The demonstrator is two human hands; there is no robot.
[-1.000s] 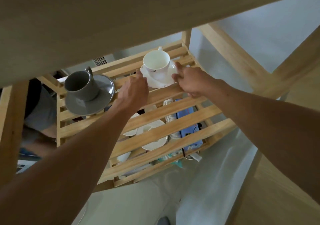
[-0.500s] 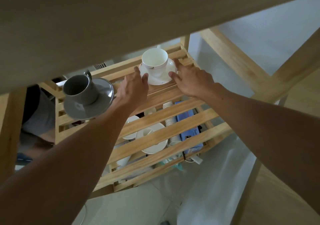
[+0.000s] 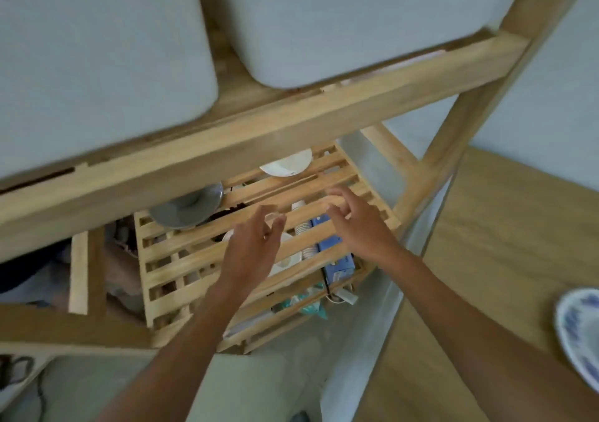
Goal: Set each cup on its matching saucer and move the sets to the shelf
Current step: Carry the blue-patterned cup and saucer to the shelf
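Observation:
A white saucer (image 3: pixel 287 164) rests at the back of the slatted wooden shelf (image 3: pixel 194 259); the beam above hides its cup. Further left on the same shelf a grey saucer (image 3: pixel 191 210) lies, its cup also hidden by the beam. My left hand (image 3: pixel 254 246) and my right hand (image 3: pixel 356 223) hover over the shelf's middle slats, fingers apart, holding nothing, well short of the white saucer. A blue-patterned white saucer (image 3: pixel 580 334) lies on the wooden table at the right edge.
A thick wooden beam (image 3: pixel 291 123) crosses above the shelf, with two pale grey bins (image 3: pixel 356 16) on top. Under the slats sit white plates, a stack of paper cups (image 3: pixel 303 227) and a blue box (image 3: pixel 334 253). A wooden table (image 3: pixel 486 259) lies to the right.
Both hands have let go of the white saucer and drawn back toward me, fingers spread. The view has tilted up, so the beam now covers both cups.

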